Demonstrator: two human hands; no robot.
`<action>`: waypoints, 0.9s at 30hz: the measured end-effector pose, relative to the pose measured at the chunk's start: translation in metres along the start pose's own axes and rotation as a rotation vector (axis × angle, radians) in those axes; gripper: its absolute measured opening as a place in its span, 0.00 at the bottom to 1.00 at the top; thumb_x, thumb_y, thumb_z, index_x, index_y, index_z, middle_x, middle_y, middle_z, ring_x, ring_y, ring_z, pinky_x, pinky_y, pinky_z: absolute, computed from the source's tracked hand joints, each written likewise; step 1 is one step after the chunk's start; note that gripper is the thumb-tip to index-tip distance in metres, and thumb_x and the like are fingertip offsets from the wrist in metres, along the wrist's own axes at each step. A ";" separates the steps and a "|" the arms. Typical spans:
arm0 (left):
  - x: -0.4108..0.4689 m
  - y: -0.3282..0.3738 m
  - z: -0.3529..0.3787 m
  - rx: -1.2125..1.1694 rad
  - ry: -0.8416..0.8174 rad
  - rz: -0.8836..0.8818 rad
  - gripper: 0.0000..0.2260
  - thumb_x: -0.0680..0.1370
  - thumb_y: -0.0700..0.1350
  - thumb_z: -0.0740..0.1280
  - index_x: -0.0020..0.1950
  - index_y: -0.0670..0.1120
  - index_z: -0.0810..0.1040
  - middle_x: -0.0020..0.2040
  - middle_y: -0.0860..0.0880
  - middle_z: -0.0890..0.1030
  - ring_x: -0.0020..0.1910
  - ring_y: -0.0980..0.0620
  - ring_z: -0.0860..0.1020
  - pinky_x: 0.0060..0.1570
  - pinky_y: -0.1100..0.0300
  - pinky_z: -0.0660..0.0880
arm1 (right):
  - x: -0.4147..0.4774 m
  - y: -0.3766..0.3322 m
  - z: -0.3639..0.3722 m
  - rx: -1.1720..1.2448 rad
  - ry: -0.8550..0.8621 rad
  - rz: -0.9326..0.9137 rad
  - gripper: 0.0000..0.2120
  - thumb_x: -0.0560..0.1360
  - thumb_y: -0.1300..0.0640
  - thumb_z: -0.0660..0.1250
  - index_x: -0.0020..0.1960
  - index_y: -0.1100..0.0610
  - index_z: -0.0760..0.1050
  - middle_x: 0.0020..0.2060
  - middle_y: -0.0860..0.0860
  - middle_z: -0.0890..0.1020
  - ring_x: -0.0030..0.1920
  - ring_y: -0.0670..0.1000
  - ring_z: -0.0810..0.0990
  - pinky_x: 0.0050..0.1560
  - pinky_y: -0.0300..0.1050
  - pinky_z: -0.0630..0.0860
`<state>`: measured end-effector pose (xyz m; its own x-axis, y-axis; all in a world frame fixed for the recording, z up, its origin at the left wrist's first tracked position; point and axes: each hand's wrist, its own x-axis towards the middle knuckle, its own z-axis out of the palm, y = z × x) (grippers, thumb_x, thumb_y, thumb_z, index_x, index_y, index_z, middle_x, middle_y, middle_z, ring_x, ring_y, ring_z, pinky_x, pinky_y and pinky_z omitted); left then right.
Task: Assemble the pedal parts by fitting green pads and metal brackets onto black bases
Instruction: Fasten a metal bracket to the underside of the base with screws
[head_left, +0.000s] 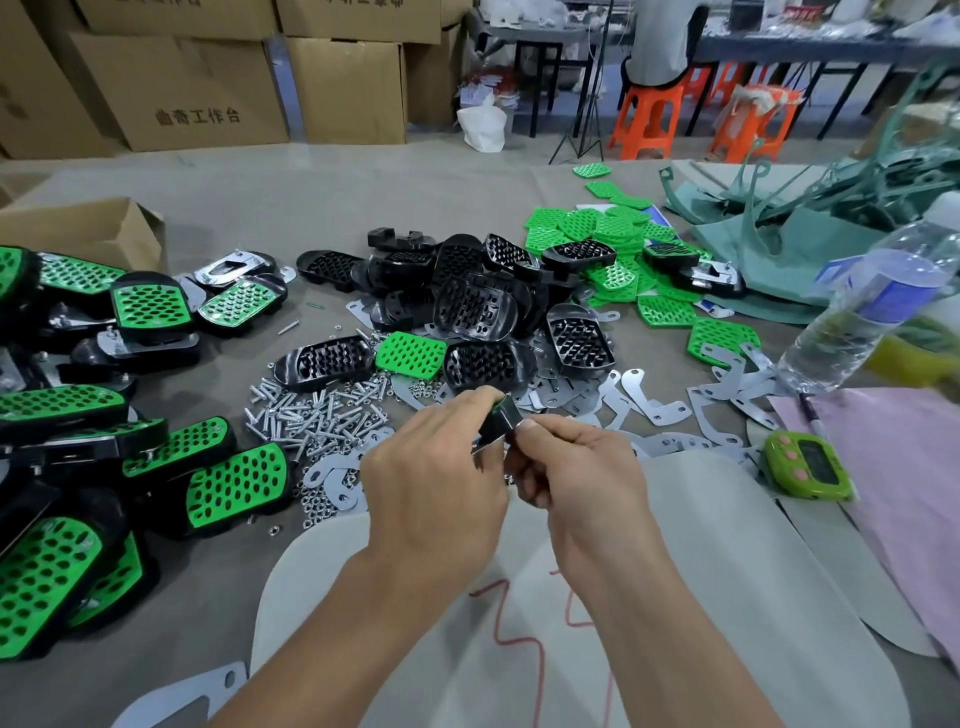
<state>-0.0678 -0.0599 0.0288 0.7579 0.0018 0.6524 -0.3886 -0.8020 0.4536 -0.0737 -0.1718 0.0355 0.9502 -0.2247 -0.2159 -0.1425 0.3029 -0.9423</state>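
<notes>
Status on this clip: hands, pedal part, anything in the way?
Hands: left hand and right hand both grip one pedal part. Part black with green edge, mostly hidden in the grip. Loose screws and brackets beneath; nothing blocking.

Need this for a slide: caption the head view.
Left hand and right hand grip a black-and-green plastic pedal part near silver metal brackets.

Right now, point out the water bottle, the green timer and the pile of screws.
water bottle (898, 291): head view, on its blue label.
green timer (818, 461): head view, on its dark screen.
pile of screws (322, 415): head view, middle of the heap.
</notes>
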 end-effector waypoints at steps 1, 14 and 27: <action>0.001 -0.003 0.000 -0.002 -0.005 0.003 0.16 0.65 0.37 0.80 0.51 0.47 0.86 0.39 0.51 0.84 0.44 0.51 0.75 0.37 0.59 0.64 | 0.001 -0.001 -0.001 -0.009 -0.017 0.018 0.16 0.76 0.69 0.66 0.32 0.59 0.83 0.27 0.55 0.77 0.24 0.49 0.68 0.25 0.35 0.64; -0.003 -0.007 0.001 -0.004 -0.047 0.009 0.17 0.63 0.37 0.80 0.50 0.49 0.85 0.40 0.53 0.85 0.46 0.53 0.74 0.36 0.61 0.63 | -0.001 0.013 -0.006 -0.153 -0.038 -0.114 0.12 0.75 0.68 0.67 0.34 0.63 0.81 0.26 0.57 0.75 0.27 0.49 0.67 0.28 0.38 0.65; -0.007 -0.013 -0.001 -0.082 -0.063 0.157 0.21 0.61 0.33 0.76 0.52 0.47 0.87 0.46 0.53 0.87 0.47 0.54 0.82 0.44 0.63 0.73 | -0.007 0.023 -0.011 0.267 -0.118 0.225 0.08 0.70 0.64 0.71 0.33 0.59 0.82 0.28 0.56 0.76 0.25 0.49 0.68 0.34 0.44 0.62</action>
<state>-0.0683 -0.0490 0.0189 0.7147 -0.1589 0.6812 -0.5441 -0.7383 0.3986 -0.0863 -0.1736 0.0122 0.9308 -0.0215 -0.3648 -0.2892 0.5668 -0.7714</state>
